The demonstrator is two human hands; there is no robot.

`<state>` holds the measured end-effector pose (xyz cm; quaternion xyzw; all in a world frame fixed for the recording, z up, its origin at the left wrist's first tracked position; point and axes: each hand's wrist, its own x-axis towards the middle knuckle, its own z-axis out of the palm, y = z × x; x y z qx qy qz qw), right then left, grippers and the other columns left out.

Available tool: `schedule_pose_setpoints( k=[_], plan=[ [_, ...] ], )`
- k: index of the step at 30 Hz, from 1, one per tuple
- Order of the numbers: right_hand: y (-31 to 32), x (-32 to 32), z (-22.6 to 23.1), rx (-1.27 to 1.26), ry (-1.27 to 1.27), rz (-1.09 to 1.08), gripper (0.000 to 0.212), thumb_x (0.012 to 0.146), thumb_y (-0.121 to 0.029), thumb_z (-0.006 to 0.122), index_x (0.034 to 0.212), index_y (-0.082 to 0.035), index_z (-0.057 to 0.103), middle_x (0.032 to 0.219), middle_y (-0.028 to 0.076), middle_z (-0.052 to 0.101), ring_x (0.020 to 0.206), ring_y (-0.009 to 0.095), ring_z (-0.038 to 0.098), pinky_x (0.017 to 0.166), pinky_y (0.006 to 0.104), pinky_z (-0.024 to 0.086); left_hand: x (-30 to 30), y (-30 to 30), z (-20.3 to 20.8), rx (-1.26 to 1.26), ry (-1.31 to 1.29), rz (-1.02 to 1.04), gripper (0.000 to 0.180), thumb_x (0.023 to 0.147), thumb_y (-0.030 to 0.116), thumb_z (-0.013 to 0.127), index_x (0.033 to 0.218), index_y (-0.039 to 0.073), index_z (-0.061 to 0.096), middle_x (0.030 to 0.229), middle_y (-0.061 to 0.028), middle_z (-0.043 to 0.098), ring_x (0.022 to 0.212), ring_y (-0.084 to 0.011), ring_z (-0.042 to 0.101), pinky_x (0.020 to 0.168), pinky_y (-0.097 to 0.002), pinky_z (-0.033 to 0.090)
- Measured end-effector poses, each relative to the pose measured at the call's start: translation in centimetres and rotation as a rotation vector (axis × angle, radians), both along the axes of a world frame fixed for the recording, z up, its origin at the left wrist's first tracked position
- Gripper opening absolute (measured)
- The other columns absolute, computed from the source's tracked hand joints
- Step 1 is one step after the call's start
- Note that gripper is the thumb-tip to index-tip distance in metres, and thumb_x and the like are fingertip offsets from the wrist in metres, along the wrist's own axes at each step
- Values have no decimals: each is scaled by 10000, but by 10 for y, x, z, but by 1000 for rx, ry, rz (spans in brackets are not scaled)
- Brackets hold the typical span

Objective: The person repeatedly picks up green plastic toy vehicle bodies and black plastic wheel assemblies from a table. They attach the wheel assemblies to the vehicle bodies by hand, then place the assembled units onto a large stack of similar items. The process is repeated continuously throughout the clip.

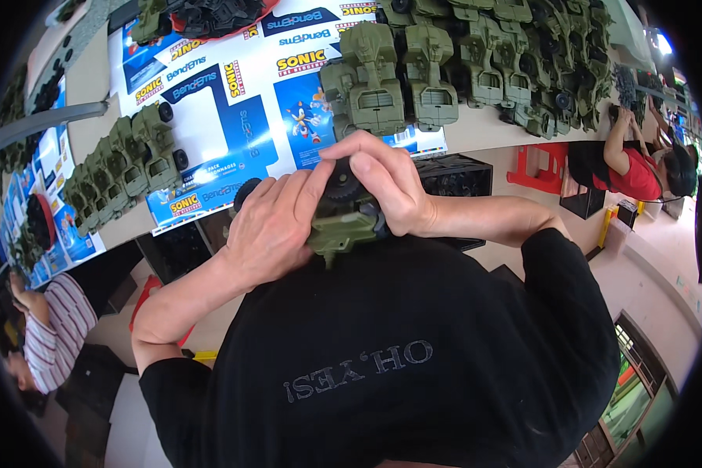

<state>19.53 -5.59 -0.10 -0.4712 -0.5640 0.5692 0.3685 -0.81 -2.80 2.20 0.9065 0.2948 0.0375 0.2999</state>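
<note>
Close to my chest, both hands hold an olive-green toy military vehicle (349, 230). My left hand (271, 222) is wrapped over its left side, covering much of the body. With bent fingers, my right hand (394, 183) grips the right side and curls around a chunky black wheel (342, 186). The fingertips of both hands meet near that wheel. Another black wheel (247, 192) sticks out beyond my left hand. How far the wheels are seated is hidden by my fingers.
Many finished-looking green toy vehicles (366, 78) crowd the table's far right, and a short row (125, 160) stands at left. Printed blue and white sheets (249, 117) cover the table. A red tray (269, 12) holds black parts. Other people work at left (62, 327) and right (639, 168).
</note>
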Motion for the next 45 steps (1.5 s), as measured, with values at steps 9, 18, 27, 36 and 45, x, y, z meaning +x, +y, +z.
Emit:
schedule_pose_setpoints(
  k=[9,18,27,36,45],
  plan=[
    [47,-4,0,-1,-116,29,512,989,-441,283,1180,-29,520,1112,156,570,1008,207,548,889,326,418,1,17,-42,-12,-290,211,906,536,40,743,1346,-1,340,1059,-173,564,905,-352,589,777,-379,482],
    [47,35,22,304,-321,-203,622,770,-171,729,1303,-53,431,1212,139,500,1053,241,537,889,332,449,42,38,-70,-573,-961,800,509,665,-87,713,1133,-36,518,976,-117,655,868,-219,653,800,-333,533],
    [18,58,11,139,-57,-269,1013,608,-298,853,1403,-64,270,1338,144,404,1130,262,485,914,366,432,72,61,-80,401,-697,452,966,568,220,831,1352,-37,328,1000,-140,530,868,-293,524,815,-417,371],
    [3,56,-20,318,-320,-219,1038,592,-333,846,1408,-69,262,1423,199,274,1303,363,309,1052,455,300,109,49,-60,-711,-972,894,476,814,83,690,1203,-14,432,1107,-115,568,1075,-187,521,985,-344,375],
    [10,131,-32,447,-381,-847,724,618,-234,788,1242,-61,463,1272,175,440,1247,323,387,1044,401,310,175,60,-26,-748,-886,334,872,843,224,654,1466,50,69,1454,-185,209,1315,-291,321,1052,-393,271]
  ],
)
